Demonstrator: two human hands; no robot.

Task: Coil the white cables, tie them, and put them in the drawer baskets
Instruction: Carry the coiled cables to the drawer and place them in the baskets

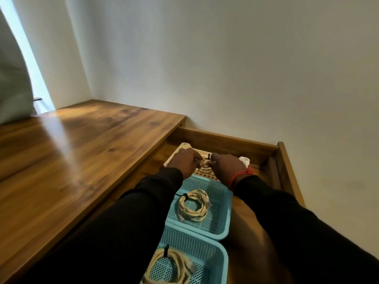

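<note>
Wooden desk (71, 144) beside an open drawer (225, 140) holding three baskets. Both arms stretch forward over the cream basket (180, 149); left hand (183, 162) and right hand (228, 165) each pinch the white cable coil (205, 171) there.

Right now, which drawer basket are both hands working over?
The cream basket at the far end of the drawer. The left hand and right hand are over it; the two blue baskets are nearer the person.
</note>
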